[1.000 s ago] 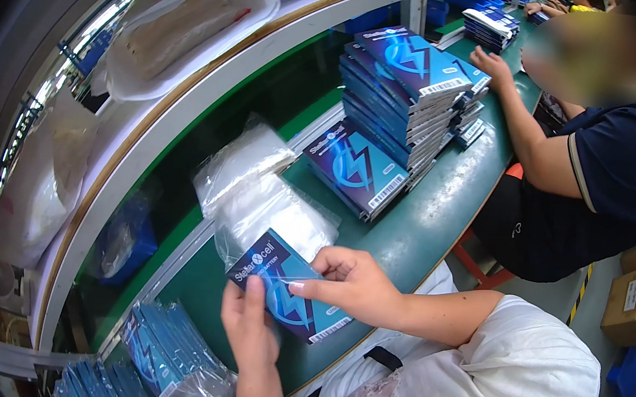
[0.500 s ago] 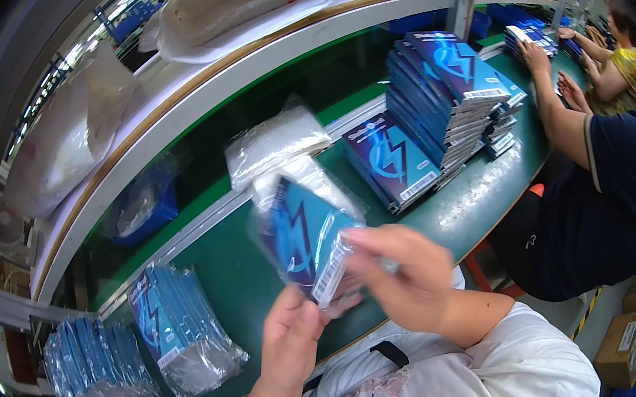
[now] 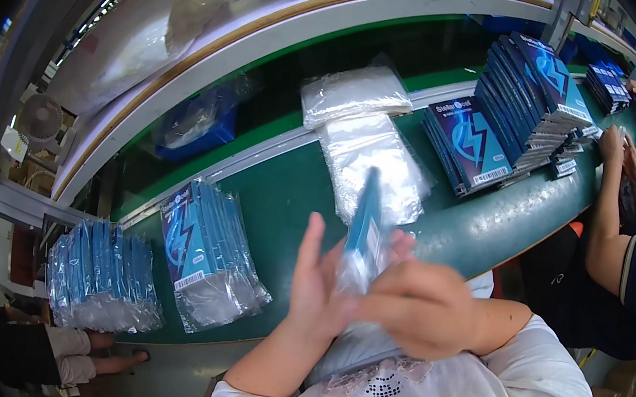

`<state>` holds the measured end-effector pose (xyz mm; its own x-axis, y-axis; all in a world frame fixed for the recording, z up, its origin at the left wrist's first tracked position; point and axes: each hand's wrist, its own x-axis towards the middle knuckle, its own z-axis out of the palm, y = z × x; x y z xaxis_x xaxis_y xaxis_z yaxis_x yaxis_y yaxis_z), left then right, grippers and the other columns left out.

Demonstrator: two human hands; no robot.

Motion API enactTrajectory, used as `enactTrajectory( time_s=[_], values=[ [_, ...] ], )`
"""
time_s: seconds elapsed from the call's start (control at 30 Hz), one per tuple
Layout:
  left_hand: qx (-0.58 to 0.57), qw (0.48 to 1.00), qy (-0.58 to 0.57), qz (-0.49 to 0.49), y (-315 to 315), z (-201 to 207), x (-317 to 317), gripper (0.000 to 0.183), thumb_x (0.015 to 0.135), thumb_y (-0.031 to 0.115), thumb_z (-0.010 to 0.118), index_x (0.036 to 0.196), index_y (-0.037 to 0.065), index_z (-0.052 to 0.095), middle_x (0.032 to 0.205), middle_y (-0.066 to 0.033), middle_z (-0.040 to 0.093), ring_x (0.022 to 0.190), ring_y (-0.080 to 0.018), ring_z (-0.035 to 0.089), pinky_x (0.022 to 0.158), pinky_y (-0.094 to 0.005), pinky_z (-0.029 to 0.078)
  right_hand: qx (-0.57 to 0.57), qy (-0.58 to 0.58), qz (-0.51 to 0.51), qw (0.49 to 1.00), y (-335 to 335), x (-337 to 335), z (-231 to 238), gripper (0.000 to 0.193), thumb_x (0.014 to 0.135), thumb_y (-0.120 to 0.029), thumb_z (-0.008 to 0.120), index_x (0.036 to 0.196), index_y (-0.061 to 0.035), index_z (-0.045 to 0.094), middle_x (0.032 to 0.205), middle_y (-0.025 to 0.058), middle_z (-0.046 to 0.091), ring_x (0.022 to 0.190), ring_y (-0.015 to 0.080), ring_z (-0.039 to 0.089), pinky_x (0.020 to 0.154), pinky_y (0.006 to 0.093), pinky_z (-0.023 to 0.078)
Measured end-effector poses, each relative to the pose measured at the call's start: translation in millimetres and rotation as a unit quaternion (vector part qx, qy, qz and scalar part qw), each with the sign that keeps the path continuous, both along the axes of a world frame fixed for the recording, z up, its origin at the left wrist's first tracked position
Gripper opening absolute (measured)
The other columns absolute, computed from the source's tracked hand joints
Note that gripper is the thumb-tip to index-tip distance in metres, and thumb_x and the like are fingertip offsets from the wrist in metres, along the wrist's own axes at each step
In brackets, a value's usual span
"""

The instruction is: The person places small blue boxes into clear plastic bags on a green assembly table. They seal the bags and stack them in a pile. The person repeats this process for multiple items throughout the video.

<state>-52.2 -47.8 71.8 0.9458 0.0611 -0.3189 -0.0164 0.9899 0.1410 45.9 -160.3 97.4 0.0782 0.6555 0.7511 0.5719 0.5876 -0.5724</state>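
Well, the left hand point(image 3: 316, 286) is loosely cradling a blue packet point(image 3: 365, 231) at centre, long edge pointing up-frame; the right hand point(image 3: 425, 309) is blurring alongside, grip unreadable.

White lettering point(image 3: 452, 106), barcode point(image 3: 491, 175) on stacked blue boxes point(image 3: 508, 102); print on held box point(image 3: 366, 221) unreadable.

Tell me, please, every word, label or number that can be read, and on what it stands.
I won't copy wording, only locate it:
Low box stack: lettering, readable; barcode digits too small.
Tall box stack: lettering, partly readable; barcode too small.
Bagged boxes: barcode, digits too small.
Edge-on blue box: too blurred to read.
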Motion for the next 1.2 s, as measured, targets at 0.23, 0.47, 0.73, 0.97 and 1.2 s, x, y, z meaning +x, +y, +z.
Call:
enactTrajectory(
  time_s=[0.23, 0.47, 0.73, 0.97, 1.2],
  values=[
    [0.011, 0.987, -0.051, 0.152, 15, -23, 0, 0.036, 0.094, 0.032, 0.055, 0.119, 0.007, 0.055, 0.115, -0.0076, 0.063, 0.107, -0.0215, 0.059, 0.093, -0.0397, 0.047, -0.015, 0.035, -0.184, 0.982, -22, 30, -4, 0.03, 0.077, 0.009, 0.061, 0.105, 0.0012, 0.063, 0.085, 0.0106, 0.056, 0.07, 0.0181, 0.056, 0.062, 0.0259, 0.047],
    [0.249, 0.934, 0.066, 0.247, 12, -6, -1, 0.033, 0.094, 0.025, 0.055, 0.12, 0.004, 0.052, 0.116, -0.0079, 0.06, 0.104, -0.0199, 0.06, 0.089, -0.0371, 0.05, -0.162, 0.117, -0.175, 0.964, -21, 37, -11, 0.057, 0.073, 0.0, 0.067, 0.127, -0.0063, 0.049, 0.096, 0.0109, 0.053, 0.078, 0.0189, 0.057, 0.064, 0.0293, 0.047],
    [0.39, 0.872, 0.13, 0.265, 13, -8, -8, 0.028, 0.091, 0.016, 0.06, 0.114, 0.002, 0.055, 0.108, -0.007, 0.063, 0.096, -0.0173, 0.062, 0.083, -0.0337, 0.051, -0.102, -0.027, -0.173, 0.979, -11, 46, -28, 0.026, 0.074, 0.007, 0.061, 0.099, 0.0008, 0.063, 0.078, 0.0122, 0.059, 0.064, 0.0245, 0.059, 0.057, 0.0317, 0.046],
    [0.551, 0.765, 0.189, 0.273, -2, -21, -2, 0.022, 0.088, 0.012, 0.064, 0.106, -0.002, 0.059, 0.099, -0.0078, 0.063, 0.087, -0.0138, 0.062, 0.078, -0.0282, 0.05, -0.054, 0.173, -0.272, 0.945, -2, 33, -49, 0.012, 0.094, -0.005, 0.047, 0.091, 0.003, 0.057, 0.076, 0.0099, 0.058, 0.066, 0.0154, 0.057, 0.062, 0.0278, 0.045],
    [0.387, 0.847, 0.182, 0.315, 11, -21, -3, 0.029, 0.091, 0.014, 0.059, 0.116, -0.001, 0.053, 0.107, -0.0085, 0.061, 0.092, -0.0162, 0.062, 0.077, -0.0309, 0.053, 0.068, 0.198, -0.3, 0.931, -17, 35, -51, 0.007, 0.087, 0.0, 0.057, 0.093, 0.004, 0.057, 0.079, 0.0103, 0.06, 0.066, 0.016, 0.055, 0.061, 0.0261, 0.044]
  ],
)
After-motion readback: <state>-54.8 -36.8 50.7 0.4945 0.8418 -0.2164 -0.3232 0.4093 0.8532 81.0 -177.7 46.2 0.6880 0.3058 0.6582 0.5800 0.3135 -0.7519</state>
